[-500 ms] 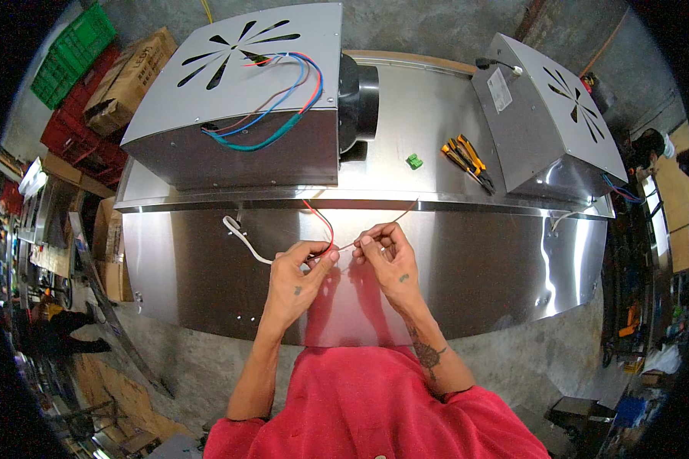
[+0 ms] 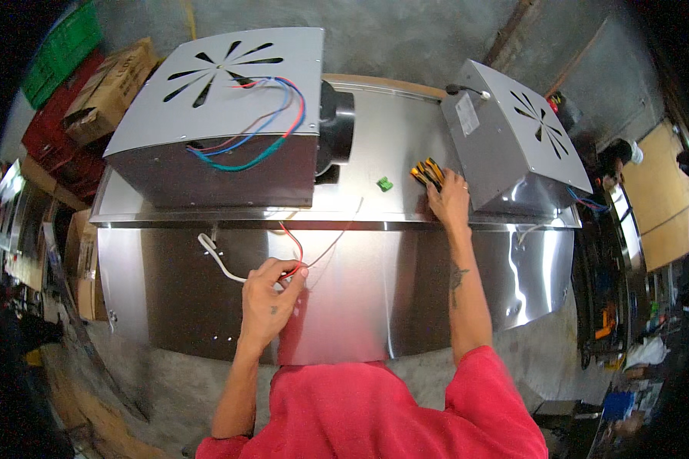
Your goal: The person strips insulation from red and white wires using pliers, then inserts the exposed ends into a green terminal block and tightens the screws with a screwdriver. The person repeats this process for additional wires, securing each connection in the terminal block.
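Observation:
My left hand (image 2: 268,303) is closed over the steel panel, pinching a red wire (image 2: 299,243) and a thin brown wire (image 2: 337,243) between thumb and fingers. The brown wire's free end points up and right. A white cable (image 2: 222,260) runs in from the left to that hand. My right hand (image 2: 449,200) reaches far forward, its fingers closed on yellow-and-black pliers (image 2: 427,173); it hides their jaws. Two such tools lay at this spot, and how many it grips is hard to tell. Left of them lies a small green connector block (image 2: 384,183).
A large grey metal housing (image 2: 237,99) with a black round outlet (image 2: 340,126) and loose coloured wires stands at back left. A smaller grey housing (image 2: 513,138) is at back right. A raised lip (image 2: 344,224) crosses the steel hood. Crates and cartons (image 2: 107,92) stack beyond the left end.
My right hand has let go of the brown wire and moved forward and right onto the pliers. My left hand keeps its pinch on the wires. The whole view has shifted a little.

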`<state>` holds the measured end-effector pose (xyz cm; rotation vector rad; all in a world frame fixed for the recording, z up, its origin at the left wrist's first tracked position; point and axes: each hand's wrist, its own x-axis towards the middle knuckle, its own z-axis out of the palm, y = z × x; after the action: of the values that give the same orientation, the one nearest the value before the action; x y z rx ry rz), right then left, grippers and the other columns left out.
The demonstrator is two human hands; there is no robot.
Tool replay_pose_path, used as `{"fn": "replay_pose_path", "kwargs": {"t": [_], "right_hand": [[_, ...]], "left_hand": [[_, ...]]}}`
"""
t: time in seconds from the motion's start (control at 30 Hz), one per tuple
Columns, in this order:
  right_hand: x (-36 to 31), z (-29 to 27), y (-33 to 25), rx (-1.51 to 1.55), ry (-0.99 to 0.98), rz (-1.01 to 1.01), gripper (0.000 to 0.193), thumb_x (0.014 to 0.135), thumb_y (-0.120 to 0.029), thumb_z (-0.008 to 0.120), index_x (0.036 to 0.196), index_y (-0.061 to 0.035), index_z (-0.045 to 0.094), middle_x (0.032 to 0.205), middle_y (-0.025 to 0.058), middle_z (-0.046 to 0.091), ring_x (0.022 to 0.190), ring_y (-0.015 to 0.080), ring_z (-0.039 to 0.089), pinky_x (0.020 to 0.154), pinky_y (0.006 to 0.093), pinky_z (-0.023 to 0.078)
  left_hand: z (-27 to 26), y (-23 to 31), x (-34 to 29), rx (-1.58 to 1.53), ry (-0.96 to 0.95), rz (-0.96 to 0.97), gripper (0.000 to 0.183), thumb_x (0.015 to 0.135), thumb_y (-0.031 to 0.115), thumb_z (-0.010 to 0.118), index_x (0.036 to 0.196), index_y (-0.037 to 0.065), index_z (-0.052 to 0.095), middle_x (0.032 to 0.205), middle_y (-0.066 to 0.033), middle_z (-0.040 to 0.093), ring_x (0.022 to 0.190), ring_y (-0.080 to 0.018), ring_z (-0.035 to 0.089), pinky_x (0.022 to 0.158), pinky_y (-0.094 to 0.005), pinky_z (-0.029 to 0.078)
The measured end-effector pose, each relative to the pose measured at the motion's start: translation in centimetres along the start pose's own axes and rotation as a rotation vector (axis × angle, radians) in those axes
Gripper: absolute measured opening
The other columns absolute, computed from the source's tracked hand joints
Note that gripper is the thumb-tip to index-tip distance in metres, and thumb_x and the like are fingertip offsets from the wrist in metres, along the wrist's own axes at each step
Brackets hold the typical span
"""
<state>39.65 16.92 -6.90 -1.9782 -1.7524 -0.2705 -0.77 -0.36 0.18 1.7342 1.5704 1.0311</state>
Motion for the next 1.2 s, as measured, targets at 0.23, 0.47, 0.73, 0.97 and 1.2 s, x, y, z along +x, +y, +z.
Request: {"fn": "replay_pose_path", "kwargs": {"t": [0.23,0.47,0.73,0.97,1.2], "right_hand": [[3.1,1.7,6.4,0.11,-0.047,-0.091,0.044,0.096,-0.032,0.073,0.109,0.0094,0.067,0.09,0.0279,0.069,0.084,0.0448,0.066,0.081,0.0515,0.053],[6.0,0.6,7.3,0.167,-0.297,0.001,0.038,0.097,-0.029,0.067,0.101,0.009,0.068,0.082,0.0294,0.069,0.078,0.0445,0.071,0.072,0.0492,0.054],[3.7,-7.7,-3.5,0.373,-0.018,0.105,0.047,0.105,-0.032,0.065,0.134,0.0036,0.057,0.098,0.0261,0.072,0.088,0.0352,0.073,0.081,0.045,0.056],[-7.8,-15.3,-14.0,0.963,-0.097,0.166,0.043,0.114,-0.032,0.055,0.146,-0.0037,0.052,0.122,0.0103,0.067,0.119,0.0245,0.064,0.11,0.0406,0.047],[-13.5,-15.6,-21.6,1.381,-0.632,0.134,0.052,0.109,-0.037,0.065,0.14,0.0028,0.053,0.13,0.0192,0.067,0.111,0.0252,0.066,0.094,0.0354,0.054]], "left_hand": [[-1.1,-0.2,0.1,-0.01,-0.036,0.006,0.023,0.097,0.025,0.076,0.103,0.003,0.078,0.087,-0.0109,0.07,0.075,-0.0243,0.066,0.075,-0.0383,0.049],[-0.4,-0.7,0.1,-0.072,-0.017,0.017,0.021,0.097,0.024,0.076,0.101,0.003,0.077,0.085,-0.0098,0.069,0.068,-0.0221,0.064,0.08,-0.038,0.045],[-1.7,-1.2,-0.3,-0.134,-0.002,-0.042,0.018,0.101,0.019,0.074,0.104,0.001,0.076,0.09,-0.012,0.072,0.086,-0.0192,0.073,0.075,-0.0337,0.056],[0.6,-4.7,0.5,-0.504,-0.18,0.098,0.031,0.107,0.029,0.069,0.122,0.003,0.072,0.114,-0.0121,0.076,0.106,-0.0211,0.071,0.094,-0.0383,0.056],[-1.8,-4.2,-1.6,-0.67,-0.301,-0.098,0.031,0.109,0.03,0.066,0.116,0.001,0.069,0.099,-0.0037,0.071,0.089,-0.0123,0.062,0.08,-0.0329,0.052]]}}
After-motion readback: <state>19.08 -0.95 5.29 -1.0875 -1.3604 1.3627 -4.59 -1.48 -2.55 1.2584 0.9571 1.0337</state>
